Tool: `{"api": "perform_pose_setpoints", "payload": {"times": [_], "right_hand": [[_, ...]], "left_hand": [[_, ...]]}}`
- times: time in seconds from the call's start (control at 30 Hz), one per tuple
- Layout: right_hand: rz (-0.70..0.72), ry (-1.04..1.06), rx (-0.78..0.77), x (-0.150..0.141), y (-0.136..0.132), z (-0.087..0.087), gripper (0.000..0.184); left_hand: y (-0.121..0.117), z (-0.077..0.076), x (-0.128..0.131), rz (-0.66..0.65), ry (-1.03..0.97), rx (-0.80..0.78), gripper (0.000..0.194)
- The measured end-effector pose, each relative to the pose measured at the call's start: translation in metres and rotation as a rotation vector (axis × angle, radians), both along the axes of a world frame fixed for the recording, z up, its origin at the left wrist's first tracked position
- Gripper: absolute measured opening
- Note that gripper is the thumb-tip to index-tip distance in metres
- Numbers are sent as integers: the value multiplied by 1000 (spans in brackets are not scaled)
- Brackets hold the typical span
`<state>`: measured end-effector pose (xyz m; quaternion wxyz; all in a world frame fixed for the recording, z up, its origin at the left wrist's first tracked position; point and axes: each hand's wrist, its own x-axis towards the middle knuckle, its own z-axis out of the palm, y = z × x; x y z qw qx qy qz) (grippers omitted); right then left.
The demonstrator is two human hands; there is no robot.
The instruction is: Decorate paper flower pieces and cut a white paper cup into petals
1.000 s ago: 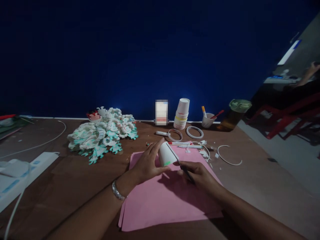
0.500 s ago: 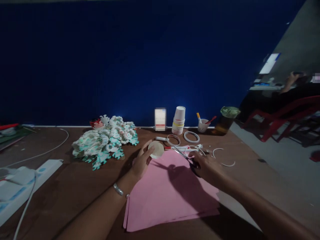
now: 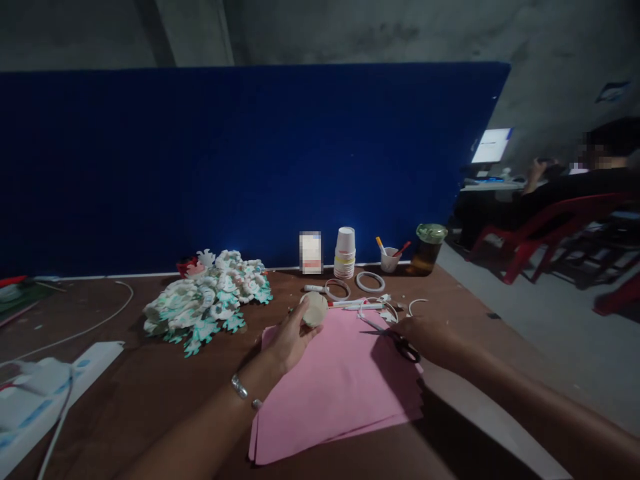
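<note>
My left hand (image 3: 286,339) is closed round a white paper cup (image 3: 315,309), held on its side over the far edge of a stack of pink paper sheets (image 3: 340,390). A bracelet sits on that wrist. My right hand (image 3: 425,331) is at the pink paper's right corner, fingers closed at the black handles of a pair of scissors (image 3: 395,339). The blades point left and lie low over the paper. The light is dim, so the fingers show poorly.
On the brown table: a heap of white and teal paper cut-outs (image 3: 205,300), a cup stack (image 3: 345,253), a cup of pens (image 3: 387,260), a green-lidded jar (image 3: 429,247), white rings (image 3: 370,281), markers (image 3: 350,303), a power strip (image 3: 45,387). A blue board stands behind. A person sits at the right on a red chair (image 3: 550,227).
The view has tilted up. The scissors have come away from the cup and dropped to the right over the paper. My left hand has turned the cup and carried it farther away.
</note>
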<state>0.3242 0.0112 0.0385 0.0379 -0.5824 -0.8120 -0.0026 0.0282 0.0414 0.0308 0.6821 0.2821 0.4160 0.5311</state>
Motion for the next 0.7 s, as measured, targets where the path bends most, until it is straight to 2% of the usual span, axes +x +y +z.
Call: {"api": "perform_pose_setpoints", "payload": {"times": [0.07, 0.17, 0.27, 0.3, 0.37, 0.4, 0.47, 0.53, 0.6, 0.67, 0.7], "right_hand": [[23, -30, 62, -9, -5, 0, 34], [88, -17, 165, -33, -20, 3, 47], [236, 186, 290, -67, -34, 7, 56], [280, 246, 274, -78, -35, 8, 61], [276, 325, 191, -94, -30, 10, 67], [282, 344, 143, -98, -25, 10, 57], [329, 339, 98, -98, -11, 11, 25], [371, 323, 69, -90, 3, 13, 18], [432, 297, 38, -80, 15, 17, 15], [507, 262, -3, -73, 25, 22, 17], [539, 245, -18, -72, 29, 24, 19]], "left_hand": [[-5, 1, 4, 5, 4, -7, 29], [-12, 1, 11, 24, -1, -9, 28], [-22, 3, 21, 21, -19, 8, 32], [-27, 4, 25, 9, -27, 13, 34], [-37, 5, 30, -50, -43, 33, 37], [-41, 5, 31, -105, -49, 54, 39], [-49, 4, 26, -242, -10, 121, 44], [-50, 2, 12, -309, 148, 171, 49], [-46, 3, -6, -335, 428, 281, 47], [-37, 9, -21, -249, 757, 596, 49], [-32, 14, -26, -273, 908, 800, 52]]}}
